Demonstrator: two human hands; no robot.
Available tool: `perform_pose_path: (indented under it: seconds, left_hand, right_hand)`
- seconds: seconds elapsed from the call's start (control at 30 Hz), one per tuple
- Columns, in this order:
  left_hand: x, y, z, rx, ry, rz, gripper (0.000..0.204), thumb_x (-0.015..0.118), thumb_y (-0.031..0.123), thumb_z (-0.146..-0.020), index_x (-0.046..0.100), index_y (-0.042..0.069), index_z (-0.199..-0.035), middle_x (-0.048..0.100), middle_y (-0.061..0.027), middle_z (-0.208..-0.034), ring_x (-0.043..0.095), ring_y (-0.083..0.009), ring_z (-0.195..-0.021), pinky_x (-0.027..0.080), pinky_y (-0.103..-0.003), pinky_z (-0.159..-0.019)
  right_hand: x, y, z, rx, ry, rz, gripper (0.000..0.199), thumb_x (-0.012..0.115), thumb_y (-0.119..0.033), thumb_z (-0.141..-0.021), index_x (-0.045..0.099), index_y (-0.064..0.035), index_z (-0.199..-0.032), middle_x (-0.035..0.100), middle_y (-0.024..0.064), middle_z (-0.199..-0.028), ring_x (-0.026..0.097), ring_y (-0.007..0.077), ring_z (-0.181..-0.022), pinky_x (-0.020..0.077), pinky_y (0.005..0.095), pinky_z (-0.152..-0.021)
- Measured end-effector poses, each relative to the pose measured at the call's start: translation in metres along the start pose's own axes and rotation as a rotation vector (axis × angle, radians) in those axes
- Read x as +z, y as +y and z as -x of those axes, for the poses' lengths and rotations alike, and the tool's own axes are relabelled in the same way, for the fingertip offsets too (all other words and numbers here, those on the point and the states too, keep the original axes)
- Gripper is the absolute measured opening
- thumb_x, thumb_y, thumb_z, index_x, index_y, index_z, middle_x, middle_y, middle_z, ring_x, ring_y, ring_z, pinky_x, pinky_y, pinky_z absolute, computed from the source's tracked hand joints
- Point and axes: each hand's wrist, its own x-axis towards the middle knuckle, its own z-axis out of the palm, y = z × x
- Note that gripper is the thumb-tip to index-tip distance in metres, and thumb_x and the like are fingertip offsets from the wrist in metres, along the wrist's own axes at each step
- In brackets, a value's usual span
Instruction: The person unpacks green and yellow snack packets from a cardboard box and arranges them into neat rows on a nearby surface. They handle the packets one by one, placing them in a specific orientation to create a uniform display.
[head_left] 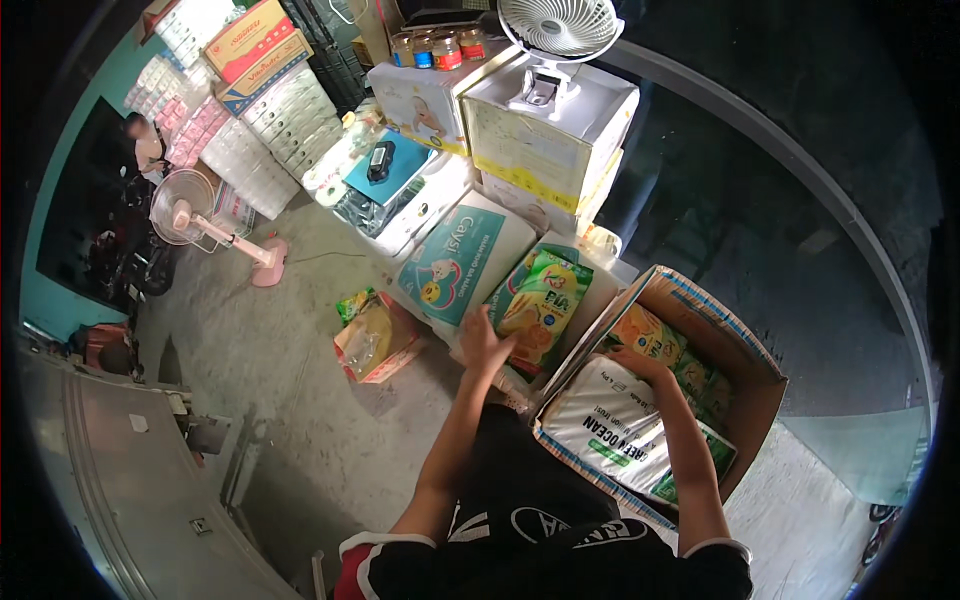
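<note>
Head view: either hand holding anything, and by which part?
Left hand rests on the lower edge of the green-yellow pack; a closed grip cannot be told. Right hand lies on the white pack's top edge inside the cardboard box, not clearly gripping.

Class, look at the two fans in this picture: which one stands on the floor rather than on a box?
The pink pedestal fan, upright on the concrete floor at the left. The white fan sits on top of a white carton at the back.
</note>
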Motion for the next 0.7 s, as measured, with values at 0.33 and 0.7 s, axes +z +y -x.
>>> perform_pose_path:
  seconds: [0.33,0.7]
  left_hand:
    - [0.004,-0.01,0.013,-0.319,-0.43,0.382,0.066,0.071,0.044,-0.069,0.051,-0.002,-0.112,0.058,-0.0193,-0.105,0.057,-0.0308,-0.097,0.043,-0.037,-0.082]
    - [0.013,-0.051,0.037,-0.553,-0.695,0.694,0.057,0.072,0.035,-0.073,0.051,-0.003,-0.111,0.061,-0.0091,-0.099,0.059,-0.0183,-0.084,0.047,-0.029,-0.071]
  right_hand:
    - [-0.032,-0.021,0.055,0.065,-0.059,-0.445,0.035,0.048,-0.031,-0.088,0.065,-0.0004,-0.093,0.063,0.0048,-0.084,0.055,0.0122,-0.077,0.0429,0.0275,-0.071]
    - [-0.1,-0.121,0.083,0.367,-0.587,-0.248,0.028,0.057,-0.029,-0.086,0.063,-0.0023,-0.088,0.061,0.0042,-0.085,0.055,0.0095,-0.072,0.0436,0.0266,-0.063]
